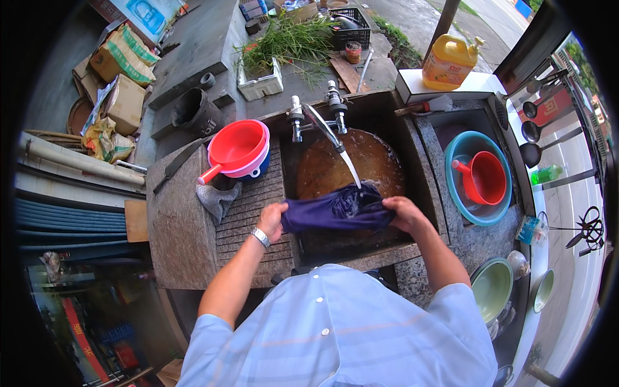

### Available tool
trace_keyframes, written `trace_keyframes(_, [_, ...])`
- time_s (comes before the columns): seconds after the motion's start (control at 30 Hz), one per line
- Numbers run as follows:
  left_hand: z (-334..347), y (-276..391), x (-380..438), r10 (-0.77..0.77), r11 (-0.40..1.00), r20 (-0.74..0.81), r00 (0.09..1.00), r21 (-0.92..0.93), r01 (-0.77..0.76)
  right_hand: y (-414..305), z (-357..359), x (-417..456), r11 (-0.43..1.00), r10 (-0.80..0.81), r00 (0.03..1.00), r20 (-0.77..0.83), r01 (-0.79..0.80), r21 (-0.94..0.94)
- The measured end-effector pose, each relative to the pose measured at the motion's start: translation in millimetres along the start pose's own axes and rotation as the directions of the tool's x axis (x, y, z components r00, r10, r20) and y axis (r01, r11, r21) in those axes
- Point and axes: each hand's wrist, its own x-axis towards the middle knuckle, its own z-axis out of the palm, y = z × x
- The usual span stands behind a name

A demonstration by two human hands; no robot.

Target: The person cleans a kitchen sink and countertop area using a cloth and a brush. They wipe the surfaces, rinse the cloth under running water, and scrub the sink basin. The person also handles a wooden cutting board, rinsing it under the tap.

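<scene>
A dark purple cloth (314, 211) is stretched between my two hands over the stone sink (425, 193). My left hand (272, 221), with a metal watch on the wrist, grips its left end. At the other end, my right hand (405, 213) pinches the fabric. Water runs from the chrome faucet (321, 121) onto the middle of the cloth, where it pools and splashes. Behind the cloth, brownish water (333, 164) stands in the sink, with a round shape in it that I cannot make out clearly.
Left of the sink, a red dipper (237, 145) sits on stacked basins beside a grey rag (218, 199) and a cleaver-like knife (176, 167). To the right, a teal basin (452, 181) holds another red dipper (488, 178). A yellow pump jug (449, 63) stands on the white ledge behind.
</scene>
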Motion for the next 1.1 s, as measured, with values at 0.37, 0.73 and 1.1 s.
trace_keyframes(0.37, [55.4,146.9,-52.0,0.418,0.905,0.291,0.86,-0.053,-0.422,-125.7,28.2,-64.8,0.819,-0.567,0.818,-0.102,0.572,0.033])
trace_keyframes(0.73, [-35.9,-29.6,-27.2,-0.136,0.986,0.111,0.984,-0.084,0.146,24.8,-32.9,-3.8,0.84,-0.154,0.947,-0.282,-0.025,-0.542])
trace_keyframes(1.1, [-16.1,-25.0,-37.2,-0.233,0.942,0.177,0.956,-0.205,0.267,-26.7,-16.4,-16.6,0.914,-0.347,0.923,-0.166,0.293,-0.281])
